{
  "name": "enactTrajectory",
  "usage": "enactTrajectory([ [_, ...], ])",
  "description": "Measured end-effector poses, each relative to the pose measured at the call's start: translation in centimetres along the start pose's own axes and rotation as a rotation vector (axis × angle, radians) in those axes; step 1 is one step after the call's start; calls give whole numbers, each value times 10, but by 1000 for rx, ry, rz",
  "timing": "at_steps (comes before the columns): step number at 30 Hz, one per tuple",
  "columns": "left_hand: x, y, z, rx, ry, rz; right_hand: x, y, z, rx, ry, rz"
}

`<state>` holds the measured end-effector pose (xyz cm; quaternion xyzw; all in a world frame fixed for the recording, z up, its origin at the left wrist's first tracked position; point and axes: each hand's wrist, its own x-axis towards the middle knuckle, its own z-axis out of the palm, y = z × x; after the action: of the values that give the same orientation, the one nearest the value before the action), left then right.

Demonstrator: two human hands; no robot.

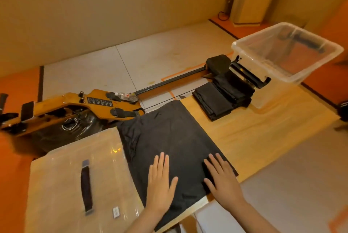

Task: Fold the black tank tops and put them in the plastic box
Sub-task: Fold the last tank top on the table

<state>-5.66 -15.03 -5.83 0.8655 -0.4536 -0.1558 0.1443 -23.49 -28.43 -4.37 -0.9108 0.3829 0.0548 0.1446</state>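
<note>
A: What is being handled?

B: A black tank top (169,138) is being pressed flat on the counter (254,135). It is being kept spread as a broad dark panel running from the near edge toward the far one, and its left margin is lying rumpled.

A: How are the hands being held?

B: Both are being held wide, palms down, with the fingers straight. The left hand (160,182) is being rested on the near middle of the cloth. The right hand (222,180) is being laid on its near right corner (a thicker, doubled edge is showing just beside the fingers). The cloth is being pressed rather than pinched.

A: And the other garments?

B: A stack of folded black tank tops (216,97) is being kept farther along the counter, well apart from the hands and just beside the plastic box (250,57).

A: Where is that box being kept?

B: At the far right end of the counter, upright and open at the top. Its walls are clear, and what is lying inside cannot be told.

A: Is anything else being shown?

B: A clear plastic bag (66,167) with a dark strap (86,189) is lying flat at the left, just beside the spread cloth. Beyond the counter, a rowing machine (75,104) is being seen on the floor (160,59).
</note>
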Motion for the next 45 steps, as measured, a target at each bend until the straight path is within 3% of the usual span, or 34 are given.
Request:
enactTrajectory([
  [4,-55,-10,27,72,-56,-162,9,7,18,-113,-125,-166],
  [11,-79,-3,38,186,-91,-181,15,57,2,-194,-317,-326],
  [16,-98,-6,42,205,-123,-83,23,78,-1,-237,-265,-490],
  [20,-109,4,49,277,-41,-78,17,90,4,-159,-206,-438],
  [22,-116,8,54,311,-17,-53,12,100,6,-187,-107,-506],
  [27,-139,24,51,292,-71,19,-6,133,2,-147,-57,-566],
  [32,-155,44,31,20,143,-76,-14,159,-18,92,-81,-583],
  [39,-147,70,-3,-484,225,-388,-17,154,-55,425,1,-420],
  [45,-148,79,-19,-692,300,-462,-11,142,-86,756,-38,-360],
])
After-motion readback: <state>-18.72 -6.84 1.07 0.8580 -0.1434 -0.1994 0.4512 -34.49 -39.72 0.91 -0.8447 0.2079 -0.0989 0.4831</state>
